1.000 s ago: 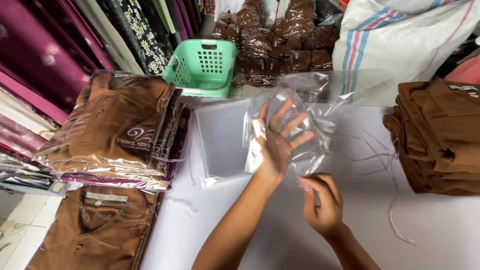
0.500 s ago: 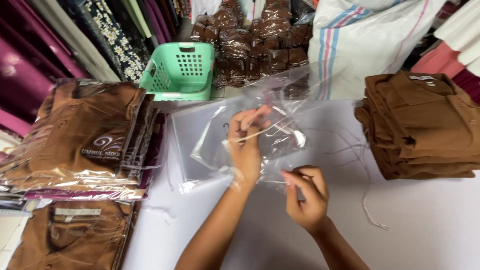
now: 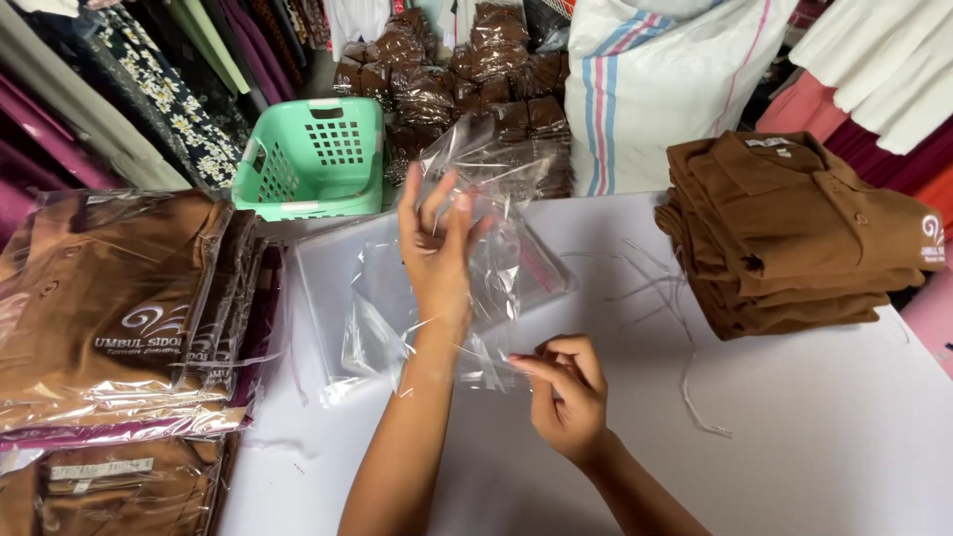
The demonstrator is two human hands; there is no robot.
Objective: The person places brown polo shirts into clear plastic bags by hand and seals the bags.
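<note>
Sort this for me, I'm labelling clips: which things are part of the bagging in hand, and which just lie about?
In hand: left hand inside a clear plastic bag; right hand pinching its edge; stack of empty bags.

Lying about: green basket, folded brown shirts, bagged shirts, striped sack.

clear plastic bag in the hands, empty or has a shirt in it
Empty: the left hand is inside the clear plastic bag, and the right hand pinches its edge. The brown shirts lie stacked apart.
</note>
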